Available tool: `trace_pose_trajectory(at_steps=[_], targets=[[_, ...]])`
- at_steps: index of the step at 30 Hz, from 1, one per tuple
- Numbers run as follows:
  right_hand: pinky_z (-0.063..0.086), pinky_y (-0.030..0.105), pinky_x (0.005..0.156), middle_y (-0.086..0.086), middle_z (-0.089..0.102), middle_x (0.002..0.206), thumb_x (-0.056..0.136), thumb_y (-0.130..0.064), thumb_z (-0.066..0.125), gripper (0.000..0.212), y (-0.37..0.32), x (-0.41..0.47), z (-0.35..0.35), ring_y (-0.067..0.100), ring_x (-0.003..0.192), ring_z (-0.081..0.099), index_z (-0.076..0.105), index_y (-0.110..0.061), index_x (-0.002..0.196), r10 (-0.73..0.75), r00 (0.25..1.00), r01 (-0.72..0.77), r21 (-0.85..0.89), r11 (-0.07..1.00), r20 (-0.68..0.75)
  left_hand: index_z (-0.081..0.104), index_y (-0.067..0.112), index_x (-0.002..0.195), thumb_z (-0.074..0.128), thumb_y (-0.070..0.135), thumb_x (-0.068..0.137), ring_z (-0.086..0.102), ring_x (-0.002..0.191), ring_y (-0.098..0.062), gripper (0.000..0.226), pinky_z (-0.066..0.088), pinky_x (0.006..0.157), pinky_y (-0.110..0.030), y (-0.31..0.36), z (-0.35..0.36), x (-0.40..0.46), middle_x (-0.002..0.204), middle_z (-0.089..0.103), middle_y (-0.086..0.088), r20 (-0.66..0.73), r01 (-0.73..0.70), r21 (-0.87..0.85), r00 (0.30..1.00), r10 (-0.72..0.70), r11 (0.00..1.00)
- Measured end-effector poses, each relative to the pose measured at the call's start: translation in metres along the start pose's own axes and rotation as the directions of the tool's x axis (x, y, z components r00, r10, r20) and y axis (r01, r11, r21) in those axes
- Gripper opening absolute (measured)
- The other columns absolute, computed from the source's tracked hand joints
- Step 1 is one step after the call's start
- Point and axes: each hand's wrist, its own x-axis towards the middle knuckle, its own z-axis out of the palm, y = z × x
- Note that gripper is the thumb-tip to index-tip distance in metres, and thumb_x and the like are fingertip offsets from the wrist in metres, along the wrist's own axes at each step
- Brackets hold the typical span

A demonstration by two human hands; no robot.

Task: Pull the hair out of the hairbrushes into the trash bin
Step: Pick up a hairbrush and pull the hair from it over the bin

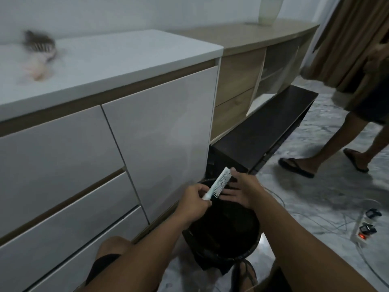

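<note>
A white hairbrush (219,183) is held over the black trash bin (248,247) on the floor. My left hand (194,202) grips its handle, bristles facing right. My right hand (242,189) lies flat against the bristles, fingers spread, thumb at the brush tip. Whether hair is between the fingers is too dark to tell. On the white countertop (126,57) at far left lies a second brush (41,46) full of dark hair, blurred, with a pale handle.
White drawers (63,175) stand left of the bin. A dark low bench (267,127) is behind it. Another person's legs (328,148) in sandals stand at right. A power strip (363,230) and cables lie on the marble floor.
</note>
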Motion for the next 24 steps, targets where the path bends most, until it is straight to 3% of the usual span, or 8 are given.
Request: trace_pose_trajectory(at_steps=[3, 5, 9, 12, 15, 19, 24], targets=[[0.055, 0.057, 0.081, 0.031, 0.059, 0.120, 0.093, -0.011, 0.061, 0.033, -0.008, -0.016, 0.007, 0.044, 0.095, 0.066, 0.050, 0.000, 0.122, -0.028, 0.988, 0.045, -0.109, 0.993, 0.154, 0.064, 0.009, 0.108, 0.076, -0.002, 0.074, 0.052, 0.060, -0.006, 0.038, 0.041, 0.052, -0.017, 0.013, -0.008, -0.006, 0.076, 0.058, 0.002, -0.030, 0.010, -0.030, 0.999, -0.011, 1.000], [0.057, 0.057, 0.078, 0.030, 0.063, 0.113, 0.092, -0.007, 0.062, 0.027, -0.013, -0.019, 0.011, 0.041, 0.088, 0.067, 0.051, -0.003, 0.117, -0.092, 0.990, 0.105, -0.125, 0.987, 0.105, 0.062, 0.007, 0.106, 0.075, -0.001, 0.076, 0.056, 0.057, -0.010, 0.033, 0.044, 0.048, -0.019, 0.021, -0.014, -0.010, 0.080, 0.061, -0.005, -0.023, 0.044, -0.049, 0.999, -0.045, 0.998], [0.061, 0.050, 0.066, 0.023, 0.064, 0.118, 0.085, -0.020, 0.072, 0.044, -0.023, -0.022, 0.016, 0.041, 0.093, 0.070, 0.050, -0.013, 0.123, -0.171, 0.985, 0.165, -0.151, 0.975, -0.026, 0.069, 0.000, 0.105, 0.068, 0.002, 0.083, 0.056, 0.045, -0.012, 0.022, 0.044, 0.040, -0.021, 0.030, -0.024, -0.018, 0.063, 0.062, -0.005, -0.004, 0.070, -0.008, 0.998, -0.070, 0.998], [0.061, 0.051, 0.066, 0.025, 0.063, 0.117, 0.087, -0.027, 0.071, 0.043, -0.025, -0.029, 0.021, 0.038, 0.095, 0.067, 0.049, -0.009, 0.119, -0.209, 0.977, 0.189, -0.266, 0.945, -0.050, 0.077, 0.011, 0.106, 0.072, 0.009, 0.078, 0.065, 0.063, -0.017, 0.028, 0.044, 0.057, -0.022, 0.036, -0.032, -0.026, 0.075, 0.071, -0.007, -0.067, -0.021, 0.141, 0.997, 0.031, 0.990], [0.061, 0.053, 0.071, 0.027, 0.062, 0.115, 0.083, -0.018, 0.076, 0.054, -0.021, -0.038, 0.026, 0.040, 0.097, 0.066, 0.041, -0.006, 0.122, -0.207, 0.978, 0.204, -0.319, 0.926, 0.024, 0.077, 0.020, 0.106, 0.068, 0.012, 0.076, 0.071, 0.088, -0.026, 0.032, 0.050, 0.071, -0.029, 0.041, -0.032, -0.035, 0.089, 0.077, -0.012, -0.108, -0.055, 0.253, 0.991, 0.084, 0.966], [0.061, 0.051, 0.069, 0.022, 0.057, 0.117, 0.066, 0.002, 0.084, 0.074, -0.010, -0.040, 0.028, 0.040, 0.096, 0.068, 0.035, -0.011, 0.120, -0.250, 0.965, 0.262, -0.283, 0.923, 0.077, 0.078, 0.025, 0.101, 0.055, 0.008, 0.070, 0.071, 0.087, -0.029, 0.042, 0.052, 0.069, -0.032, 0.042, -0.028, -0.041, 0.083, 0.074, -0.016, -0.111, -0.092, 0.281, 0.986, 0.127, 0.955], [0.061, 0.044, 0.058, 0.021, 0.052, 0.119, 0.069, 0.005, 0.077, 0.066, -0.007, -0.036, 0.020, 0.041, 0.090, 0.070, 0.035, -0.016, 0.116, -0.282, 0.958, 0.264, -0.214, 0.940, -0.056, 0.076, 0.021, 0.107, 0.058, 0.002, 0.076, 0.067, 0.100, -0.030, 0.041, 0.053, 0.084, -0.033, 0.041, -0.027, -0.052, 0.102, 0.075, -0.013, -0.150, -0.167, 0.366, 0.960, 0.235, 0.915]])
